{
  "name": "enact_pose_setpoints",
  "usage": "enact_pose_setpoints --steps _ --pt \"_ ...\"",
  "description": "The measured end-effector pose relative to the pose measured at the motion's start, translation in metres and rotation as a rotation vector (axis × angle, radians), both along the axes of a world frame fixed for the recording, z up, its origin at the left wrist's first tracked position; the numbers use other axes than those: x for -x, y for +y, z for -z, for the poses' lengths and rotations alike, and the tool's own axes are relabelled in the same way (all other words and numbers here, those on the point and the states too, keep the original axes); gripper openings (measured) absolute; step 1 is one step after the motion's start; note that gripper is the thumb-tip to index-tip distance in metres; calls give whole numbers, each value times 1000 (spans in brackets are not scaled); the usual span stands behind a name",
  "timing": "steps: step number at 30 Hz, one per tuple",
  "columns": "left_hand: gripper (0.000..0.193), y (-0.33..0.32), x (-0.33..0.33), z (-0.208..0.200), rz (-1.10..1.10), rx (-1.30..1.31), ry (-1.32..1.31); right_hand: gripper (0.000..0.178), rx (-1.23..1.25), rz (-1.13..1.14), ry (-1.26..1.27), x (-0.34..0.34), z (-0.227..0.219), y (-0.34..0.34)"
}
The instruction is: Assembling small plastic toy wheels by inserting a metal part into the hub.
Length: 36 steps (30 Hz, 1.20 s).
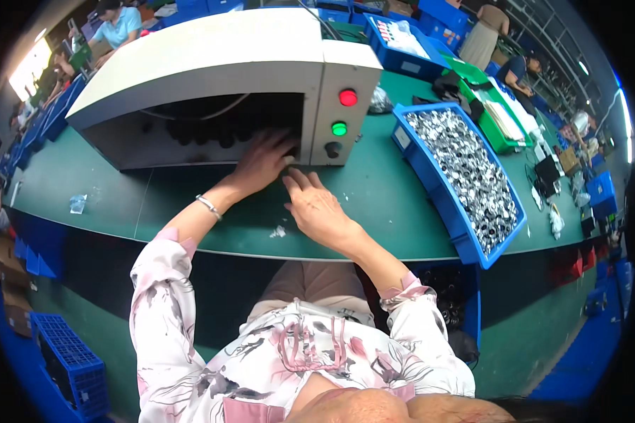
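My left hand (262,159) reaches into the dark opening of a white box-shaped machine (212,53). Its fingers are bent toward the thumb near the opening's right end; what they grip, if anything, is too small and dim to make out. Just below the machine's front lip is my right hand (319,211), its fingers loosely bent and its thumb apart from them. The fingertips of both hands almost meet. Several dark round parts (222,137) sit inside the opening, partly hidden by shadow and my left hand.
A blue bin (444,204) full of small shiny metal and black rings stands at the right on the green table (183,204). The machine's panel has a red light (348,97), a green light (339,129) and a black knob (333,149). Plastic scraps (77,204) lie left. Co-workers sit beyond.
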<state>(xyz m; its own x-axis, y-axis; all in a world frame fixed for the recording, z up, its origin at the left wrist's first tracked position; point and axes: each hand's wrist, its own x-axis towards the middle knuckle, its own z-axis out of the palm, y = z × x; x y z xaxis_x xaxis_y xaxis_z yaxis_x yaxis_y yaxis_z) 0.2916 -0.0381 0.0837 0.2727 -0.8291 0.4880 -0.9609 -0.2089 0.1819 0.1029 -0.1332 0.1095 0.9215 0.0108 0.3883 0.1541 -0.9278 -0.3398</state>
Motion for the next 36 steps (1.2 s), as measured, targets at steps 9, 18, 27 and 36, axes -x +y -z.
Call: enact_pose_setpoints --steps 9,18,27,36 --pt "47 -1 -44 26 -76 -80 -54 50 25 -88 274 1 -18 3" --pt "41 29 -93 21 -216 226 -186 46 32 -228 282 25 -25 -4" --pt "34 42 -113 13 -416 184 -258 44 39 -213 353 51 -21 -22" --pt "37 71 -52 3 -354 160 -199 35 -225 -60 36 88 -45 -61"
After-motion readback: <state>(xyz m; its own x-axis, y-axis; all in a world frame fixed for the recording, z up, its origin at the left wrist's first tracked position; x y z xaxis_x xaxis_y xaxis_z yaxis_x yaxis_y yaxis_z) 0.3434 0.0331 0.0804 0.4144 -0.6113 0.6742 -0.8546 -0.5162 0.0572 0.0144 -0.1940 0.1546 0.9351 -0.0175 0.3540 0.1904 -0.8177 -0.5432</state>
